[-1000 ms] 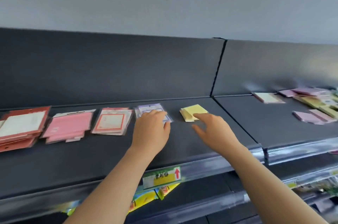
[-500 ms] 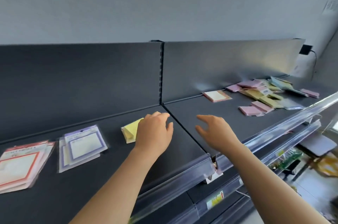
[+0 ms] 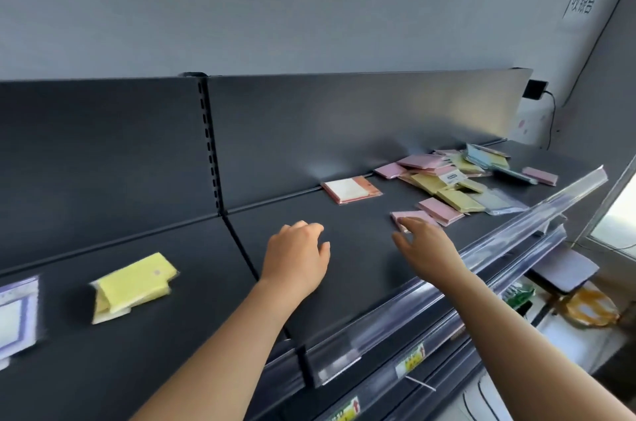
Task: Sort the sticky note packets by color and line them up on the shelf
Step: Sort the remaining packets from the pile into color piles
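A dark shelf (image 3: 351, 248) runs across the view. On its left part lie a yellow sticky note packet (image 3: 132, 284) and, at the frame's edge, a purple-bordered packet (image 3: 17, 314). A mixed heap of pink, yellow and blue packets (image 3: 457, 176) sits far right, with an orange-edged white packet (image 3: 351, 189) by the back panel. My left hand (image 3: 297, 255) hovers over bare shelf, fingers loosely curled, holding nothing. My right hand (image 3: 425, 241) reaches with fingers extended; its fingertips are at the near edge of a pink packet (image 3: 409, 216).
A clear plastic price rail (image 3: 481, 248) lines the shelf's front edge, with price tags on lower shelves. A slotted upright (image 3: 210, 145) divides the back panel. A black box with a cable (image 3: 535, 89) hangs on the wall at the right end.
The view has swung right along the shelf. Both hands moved right, away from the yellow packet; my right hand now reaches the pink packet near the heap.
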Demonstrator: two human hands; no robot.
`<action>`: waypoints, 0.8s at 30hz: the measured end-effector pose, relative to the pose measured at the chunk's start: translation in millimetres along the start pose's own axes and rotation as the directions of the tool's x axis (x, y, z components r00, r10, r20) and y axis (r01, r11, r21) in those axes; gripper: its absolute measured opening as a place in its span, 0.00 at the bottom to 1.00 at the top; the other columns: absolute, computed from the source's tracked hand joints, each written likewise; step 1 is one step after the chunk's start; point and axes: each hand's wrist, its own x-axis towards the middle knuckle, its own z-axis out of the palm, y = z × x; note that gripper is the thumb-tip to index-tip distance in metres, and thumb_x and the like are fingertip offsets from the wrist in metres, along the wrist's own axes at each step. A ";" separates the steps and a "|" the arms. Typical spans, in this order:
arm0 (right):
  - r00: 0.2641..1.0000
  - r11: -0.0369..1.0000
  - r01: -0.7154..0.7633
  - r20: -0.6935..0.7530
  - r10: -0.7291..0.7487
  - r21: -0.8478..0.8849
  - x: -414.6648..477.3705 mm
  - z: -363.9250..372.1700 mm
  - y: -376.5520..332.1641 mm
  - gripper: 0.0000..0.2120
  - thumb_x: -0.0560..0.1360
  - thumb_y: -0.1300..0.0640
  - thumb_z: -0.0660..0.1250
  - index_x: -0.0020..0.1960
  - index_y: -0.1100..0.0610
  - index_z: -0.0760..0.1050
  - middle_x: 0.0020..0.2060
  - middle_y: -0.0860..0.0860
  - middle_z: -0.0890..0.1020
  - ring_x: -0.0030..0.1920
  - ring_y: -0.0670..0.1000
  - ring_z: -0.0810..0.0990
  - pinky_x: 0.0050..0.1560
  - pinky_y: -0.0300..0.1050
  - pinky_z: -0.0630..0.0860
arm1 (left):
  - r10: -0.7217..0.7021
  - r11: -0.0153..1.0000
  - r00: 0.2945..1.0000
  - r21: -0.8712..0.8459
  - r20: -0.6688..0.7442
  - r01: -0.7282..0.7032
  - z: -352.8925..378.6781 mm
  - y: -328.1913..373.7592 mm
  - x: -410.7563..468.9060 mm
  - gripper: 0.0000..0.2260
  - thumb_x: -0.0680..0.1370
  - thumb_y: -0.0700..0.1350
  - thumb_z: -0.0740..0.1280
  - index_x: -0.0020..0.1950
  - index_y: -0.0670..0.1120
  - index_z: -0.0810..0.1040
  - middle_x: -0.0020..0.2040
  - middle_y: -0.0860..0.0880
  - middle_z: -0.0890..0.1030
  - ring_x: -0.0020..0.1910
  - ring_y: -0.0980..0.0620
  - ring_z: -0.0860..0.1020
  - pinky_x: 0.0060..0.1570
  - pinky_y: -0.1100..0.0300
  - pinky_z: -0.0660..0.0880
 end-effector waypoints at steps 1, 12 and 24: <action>1.000 1.000 0.004 -0.001 -0.004 -0.014 8.3 -2.8 16.8 0.16 0.79 0.55 0.61 0.63 0.62 0.75 0.64 0.56 0.77 0.65 0.58 0.73 0.61 0.48 0.70 | -0.015 1.000 1.000 0.000 0.007 0.015 8.4 9.8 6.5 0.15 0.81 0.51 0.60 0.66 0.48 0.74 0.59 0.50 0.78 0.58 0.47 0.74 0.57 0.54 0.72; 0.996 0.999 0.049 0.075 -0.048 -0.014 76.1 -9.8 115.3 0.14 0.80 0.55 0.56 0.46 0.63 0.74 0.47 0.56 0.78 0.52 0.60 0.76 0.50 0.51 0.71 | -0.163 0.984 0.984 -0.064 0.072 0.168 78.9 92.7 62.6 0.17 0.81 0.51 0.61 0.65 0.43 0.74 0.62 0.46 0.76 0.60 0.45 0.73 0.59 0.51 0.73; 0.989 0.969 0.083 0.103 -0.109 0.231 91.8 -0.2 103.8 0.11 0.76 0.51 0.66 0.42 0.59 0.75 0.57 0.56 0.77 0.57 0.59 0.73 0.53 0.47 0.69 | -0.301 0.950 0.943 -0.037 0.144 0.309 92.1 99.4 83.2 0.18 0.76 0.57 0.68 0.62 0.49 0.75 0.65 0.49 0.72 0.63 0.46 0.69 0.61 0.52 0.69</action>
